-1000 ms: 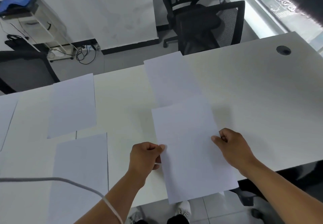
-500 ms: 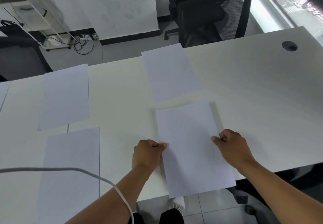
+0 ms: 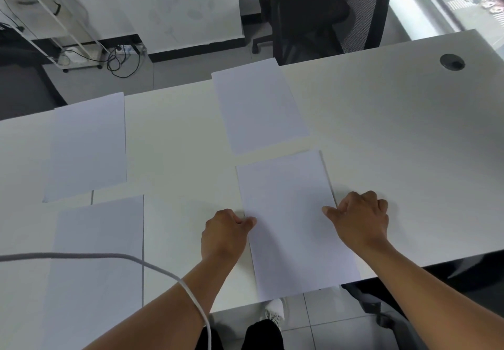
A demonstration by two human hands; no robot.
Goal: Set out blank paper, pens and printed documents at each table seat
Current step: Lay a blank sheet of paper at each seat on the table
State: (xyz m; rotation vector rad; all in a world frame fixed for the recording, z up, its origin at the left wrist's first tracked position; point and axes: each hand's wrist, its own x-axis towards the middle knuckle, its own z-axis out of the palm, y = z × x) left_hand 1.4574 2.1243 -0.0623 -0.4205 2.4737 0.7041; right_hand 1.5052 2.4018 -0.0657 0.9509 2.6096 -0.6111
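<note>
Four blank sheets lie on the white table (image 3: pixel 395 137), and no container shows. One sheet (image 3: pixel 294 227) lies at the table's near edge, its lower end hanging just past that edge. A left hand (image 3: pixel 226 233) pinches its left side in a narrow grip; a right hand (image 3: pixel 360 217) pinches its right side likewise. A second sheet (image 3: pixel 259 104) lies just beyond it, toward the table's far edge, by two black chairs (image 3: pixel 327 14). Two more sheets (image 3: pixel 87 145) (image 3: pixel 98 262) lie on the table's left part. One round cable port (image 3: pixel 452 62) sits near the far right corner.
</note>
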